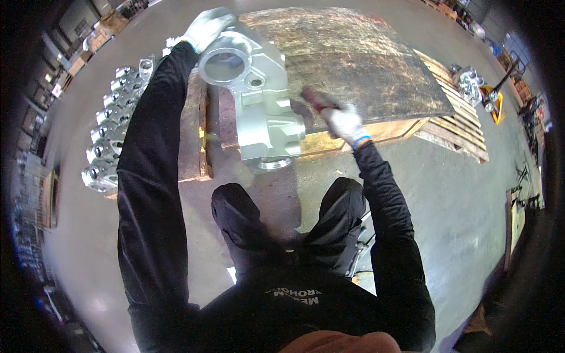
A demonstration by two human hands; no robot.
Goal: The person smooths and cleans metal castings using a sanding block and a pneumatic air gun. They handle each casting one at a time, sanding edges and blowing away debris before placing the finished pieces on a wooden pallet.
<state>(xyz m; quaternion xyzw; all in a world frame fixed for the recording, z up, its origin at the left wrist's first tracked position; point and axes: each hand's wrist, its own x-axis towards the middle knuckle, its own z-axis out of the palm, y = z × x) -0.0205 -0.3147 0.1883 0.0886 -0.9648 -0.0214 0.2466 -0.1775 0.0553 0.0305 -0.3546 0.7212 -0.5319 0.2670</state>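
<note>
A large silver metal casting (265,117) stands in front of me, with a wide round opening at its upper left and a ringed end at the bottom. My left hand (209,28), in a white glove, is closed over the casting's top edge. To the right of the casting, and apart from it, my right hand (346,122) wears a white glove with a blue cuff edge. Its fingers are closed round a dark red, elongated piece (316,99), smeared by motion, so I cannot tell its exact kind.
Beyond the casting lies a worn wooden board (365,76) on a wooden base. Similar silver castings (106,132) stand in a row at the left. A slatted pallet (453,112) and a yellow pallet truck (493,103) are at the right. My knees are just below the casting.
</note>
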